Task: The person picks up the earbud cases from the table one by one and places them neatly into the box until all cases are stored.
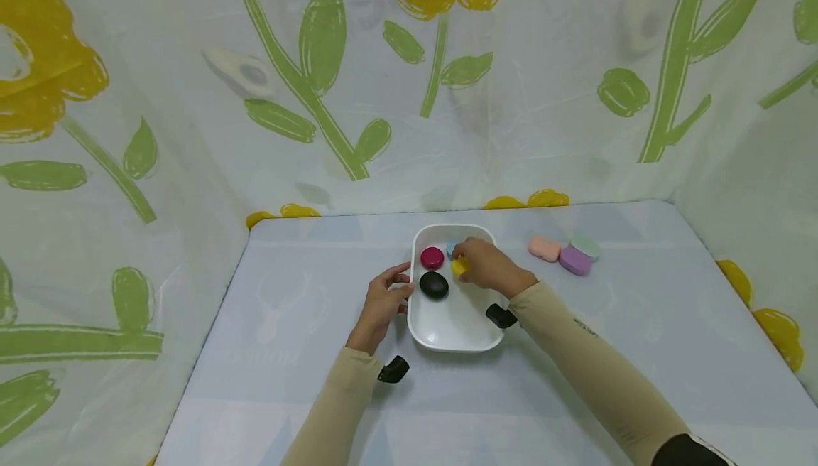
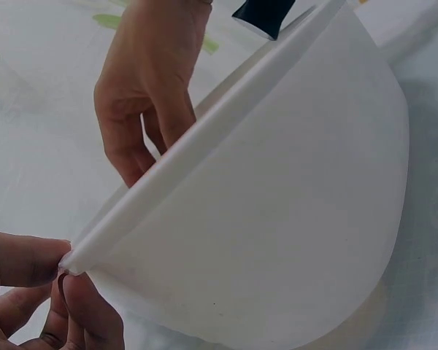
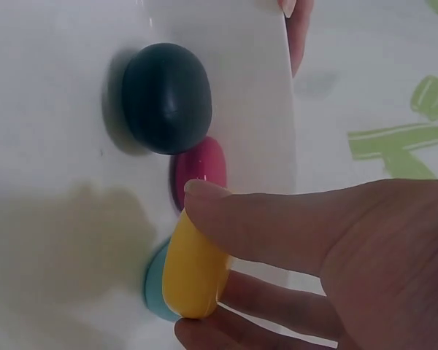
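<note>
A white tray [image 1: 456,324] with rounded corners stands on the table. My left hand [image 1: 382,301] pinches its left rim between thumb and fingers, plain in the left wrist view. Inside the tray, my right hand [image 1: 488,265] holds a smooth, rounded yellow piece [image 3: 193,270] between thumb and fingers. Partly hidden behind that piece is a light blue one [image 3: 158,284]. A dark red piece [image 1: 432,258] and a larger black oval piece [image 1: 434,285] lie in the tray's left half. What these smooth pieces are made of, I cannot tell.
Right of the tray, a peach piece [image 1: 544,248], a purple piece [image 1: 575,261] and a pale green piece [image 1: 585,246] lie close together on the pale table [image 1: 307,295]. A flower-printed curtain [image 1: 543,125] hangs behind the table's back edge.
</note>
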Demonstrator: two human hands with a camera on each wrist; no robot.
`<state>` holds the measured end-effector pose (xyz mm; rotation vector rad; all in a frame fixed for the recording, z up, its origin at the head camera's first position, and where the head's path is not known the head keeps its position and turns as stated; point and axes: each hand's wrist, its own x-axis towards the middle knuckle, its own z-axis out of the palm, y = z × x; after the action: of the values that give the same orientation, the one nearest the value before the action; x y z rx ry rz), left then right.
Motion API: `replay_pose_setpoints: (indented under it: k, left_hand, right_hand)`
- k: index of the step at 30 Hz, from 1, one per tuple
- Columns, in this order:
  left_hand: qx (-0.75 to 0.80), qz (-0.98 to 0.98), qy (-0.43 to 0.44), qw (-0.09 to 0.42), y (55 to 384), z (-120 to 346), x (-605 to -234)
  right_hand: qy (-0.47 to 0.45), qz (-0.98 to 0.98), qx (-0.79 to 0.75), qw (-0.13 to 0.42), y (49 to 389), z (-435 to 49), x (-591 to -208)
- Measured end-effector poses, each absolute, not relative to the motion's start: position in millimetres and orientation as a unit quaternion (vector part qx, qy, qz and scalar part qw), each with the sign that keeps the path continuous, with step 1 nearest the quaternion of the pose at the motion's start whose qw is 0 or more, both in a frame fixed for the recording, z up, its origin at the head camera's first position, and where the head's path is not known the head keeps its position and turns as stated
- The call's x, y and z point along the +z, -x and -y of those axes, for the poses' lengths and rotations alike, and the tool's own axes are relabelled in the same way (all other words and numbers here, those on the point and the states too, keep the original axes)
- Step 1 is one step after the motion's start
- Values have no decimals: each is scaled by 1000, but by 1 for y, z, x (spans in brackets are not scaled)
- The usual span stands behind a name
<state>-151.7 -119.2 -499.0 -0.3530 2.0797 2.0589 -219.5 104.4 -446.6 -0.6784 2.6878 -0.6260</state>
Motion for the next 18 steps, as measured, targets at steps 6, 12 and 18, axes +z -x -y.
replay_pose_setpoints:
  k: [6,12,18]
  left_hand:
    - [695,-702,119,97,150,119,-499]
    - [698,-701,110,90,150,118,-499]
    - [696,-703,114,93,150,118,-497]
  right_hand:
    - [238,-934,-217,156,216,-104,-449]
    - [237,-931,-253,117,205,-114,-447]
    - [215,-921,-323,36,192,-139,-445]
